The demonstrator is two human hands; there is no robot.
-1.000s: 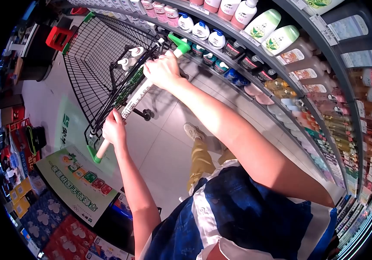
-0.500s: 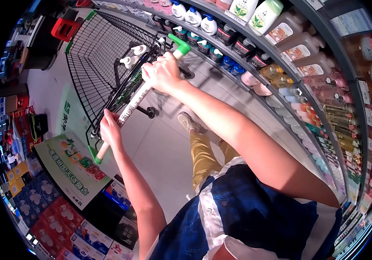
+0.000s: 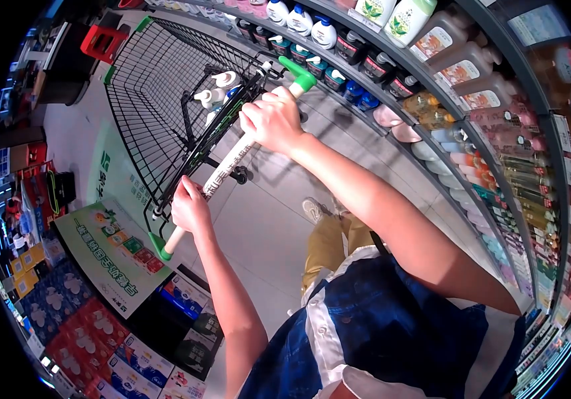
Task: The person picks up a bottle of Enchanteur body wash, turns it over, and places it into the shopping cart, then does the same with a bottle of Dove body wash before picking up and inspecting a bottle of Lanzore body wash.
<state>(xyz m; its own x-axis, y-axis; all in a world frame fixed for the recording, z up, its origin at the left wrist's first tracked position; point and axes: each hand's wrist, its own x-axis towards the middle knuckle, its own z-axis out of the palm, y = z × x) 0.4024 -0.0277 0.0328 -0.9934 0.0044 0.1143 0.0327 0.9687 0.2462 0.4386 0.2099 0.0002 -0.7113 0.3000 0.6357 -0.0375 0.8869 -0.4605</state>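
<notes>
Both hands are clenched on the cart handle [image 3: 229,166], a white bar with green end caps that runs from 7 o'clock up towards 12 o'clock across the view. The left hand [image 3: 191,209] grips near the lower cap and the right hand [image 3: 273,122] near the upper one. Beyond the bar, at 11 o'clock, the black wire cart [image 3: 145,86] carries white pump bottles [image 3: 213,90] just behind the handle. The shelf [image 3: 539,113], packed with bottles, curves close by from 1 to 4 o'clock. The likeliest slip, I judge, is the cart's right side clipping the low shelf bottles [image 3: 358,100], because the gap looks slim. A sharp swerve could also tip the loose pump bottles
</notes>
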